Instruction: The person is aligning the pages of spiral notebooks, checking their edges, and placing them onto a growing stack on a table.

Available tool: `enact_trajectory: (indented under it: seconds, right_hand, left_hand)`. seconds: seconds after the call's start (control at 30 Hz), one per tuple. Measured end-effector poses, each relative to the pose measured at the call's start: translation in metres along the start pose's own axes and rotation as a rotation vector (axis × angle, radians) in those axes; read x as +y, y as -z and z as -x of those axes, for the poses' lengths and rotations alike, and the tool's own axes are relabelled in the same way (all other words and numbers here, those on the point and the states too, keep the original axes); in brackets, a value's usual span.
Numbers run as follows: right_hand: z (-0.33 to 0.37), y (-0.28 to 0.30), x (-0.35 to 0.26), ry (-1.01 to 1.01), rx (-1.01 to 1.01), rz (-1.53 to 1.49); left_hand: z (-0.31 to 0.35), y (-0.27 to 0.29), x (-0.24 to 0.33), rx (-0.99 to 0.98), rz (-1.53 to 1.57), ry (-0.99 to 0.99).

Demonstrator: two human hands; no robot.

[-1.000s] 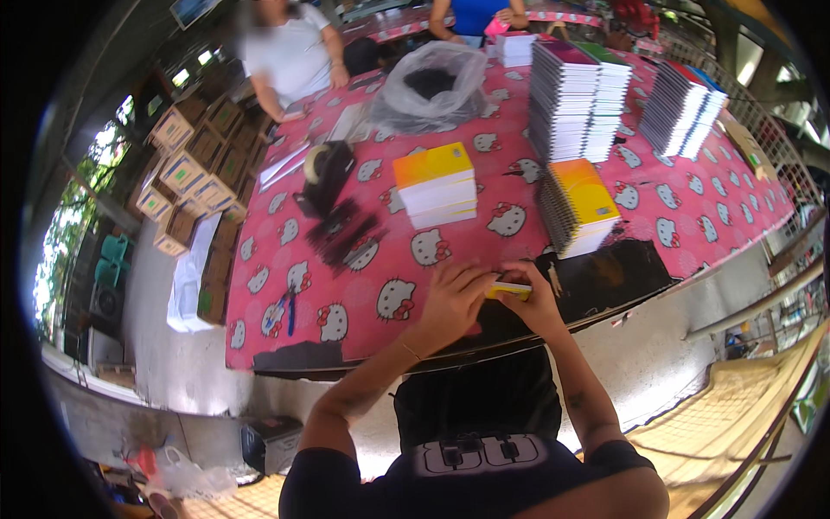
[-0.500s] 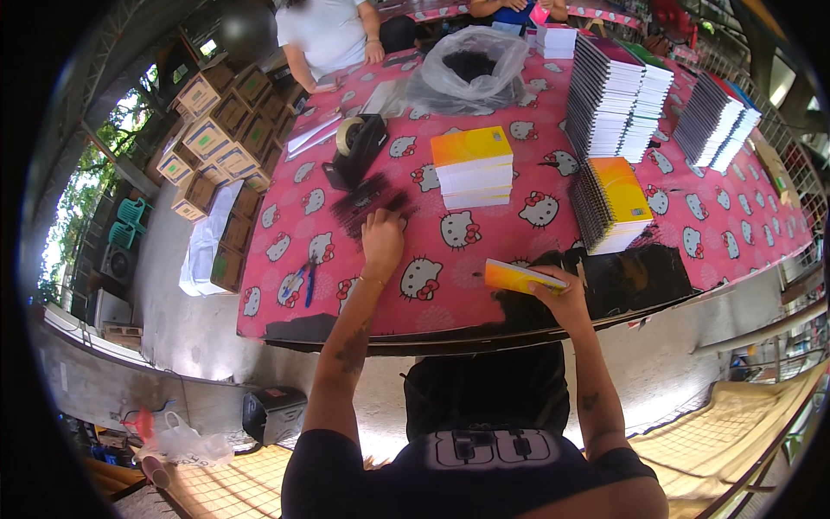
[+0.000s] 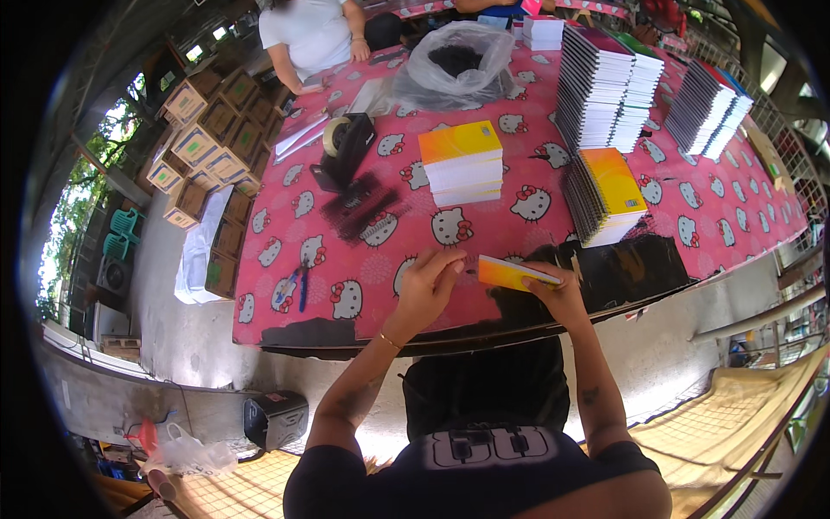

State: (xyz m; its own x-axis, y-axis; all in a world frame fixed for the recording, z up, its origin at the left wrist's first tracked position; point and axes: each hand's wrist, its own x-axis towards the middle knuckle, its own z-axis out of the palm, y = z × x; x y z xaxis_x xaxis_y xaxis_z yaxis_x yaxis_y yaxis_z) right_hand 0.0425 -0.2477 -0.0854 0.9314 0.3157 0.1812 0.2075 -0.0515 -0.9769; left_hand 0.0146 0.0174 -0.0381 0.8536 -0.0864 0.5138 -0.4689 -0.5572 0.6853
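Note:
My right hand [image 3: 560,292] grips an orange and yellow notebook [image 3: 510,274] by its right end, above the table's near edge. My left hand [image 3: 430,284] is just left of the notebook, thumb and fingertips pinched together. Whatever sits in that pinch is too small and thin to make out. Farther left on the table lies a loose heap of thin black binding coils [image 3: 361,210]. A stack of orange-yellow covered pads [image 3: 461,169] with white page edges stands beyond my hands. To its right is a stack of coil-bound orange-yellow notebooks [image 3: 605,195].
A black tape dispenser [image 3: 347,156] stands behind the coils, and blue-handled pliers [image 3: 303,285] lie near the left edge. Toward the back are a plastic bag of black coils [image 3: 456,60] and tall notebook stacks [image 3: 596,95]. A person [image 3: 311,39] works across the table; cardboard boxes [image 3: 203,143] rise at left.
My left hand has left the black coil heap and come right, beside the notebook. My right hand keeps hold of the notebook in nearly the same place.

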Motion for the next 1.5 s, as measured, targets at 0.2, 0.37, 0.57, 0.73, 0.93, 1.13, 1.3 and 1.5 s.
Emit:
enact_trajectory:
  seconds: [0.2, 0.37, 0.57, 0.73, 0.93, 1.13, 1.3, 1.5]
  right_hand:
    - [-0.002, -0.001, 0.005, 0.027, 0.005, -0.036]
    - [-0.002, 0.0, 0.006, 0.015, 0.011, -0.028]
    - [0.0, 0.0, 0.005, -0.003, 0.004, -0.032]
    - [0.001, 0.0, 0.002, -0.008, 0.007, -0.033]
    - [0.001, 0.0, 0.003, 0.003, -0.007, -0.038]
    - [0.002, -0.001, 0.006, 0.028, 0.002, -0.052]
    - [0.005, -0.006, 0.007, 0.033, 0.029, -0.08]
    - [0.018, -0.015, -0.008, -0.014, 0.181, -0.208]
  left_hand:
    - [0.002, -0.009, -0.003, 0.035, 0.028, -0.061]
    - [0.002, -0.002, -0.005, -0.069, -0.114, -0.01]
    - [-0.007, -0.006, -0.012, -0.123, -0.077, 0.314]
    - [-0.025, -0.002, -0.01, -0.131, -0.009, -0.087]
    - [-0.035, 0.004, -0.013, -0.378, -0.045, -0.142]
    - [-0.038, -0.006, -0.011, -0.391, -0.105, -0.203]
    - [-0.028, -0.024, 0.001, -0.245, -0.471, -0.282]
    - [0.035, -0.052, 0.014, -0.23, -0.777, -0.261]
